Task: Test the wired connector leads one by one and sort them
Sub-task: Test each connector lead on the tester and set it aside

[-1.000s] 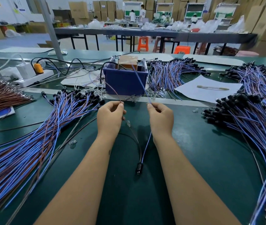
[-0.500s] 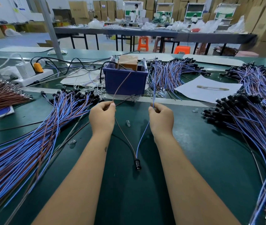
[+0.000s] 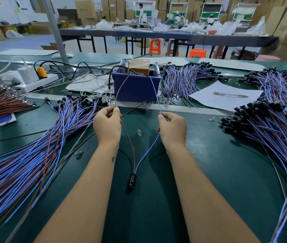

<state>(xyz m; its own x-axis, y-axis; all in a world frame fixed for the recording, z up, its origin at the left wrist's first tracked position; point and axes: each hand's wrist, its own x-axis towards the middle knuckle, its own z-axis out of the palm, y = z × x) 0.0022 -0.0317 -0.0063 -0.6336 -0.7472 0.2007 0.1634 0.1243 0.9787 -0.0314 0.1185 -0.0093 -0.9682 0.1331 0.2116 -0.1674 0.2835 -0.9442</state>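
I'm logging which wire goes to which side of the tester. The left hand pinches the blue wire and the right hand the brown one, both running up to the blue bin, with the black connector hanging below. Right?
Not quite: the colours are swapped. In the head view the left hand pinches the brown wire and the right hand the blue wire. Both do run up to the blue bin, with the black connector below.
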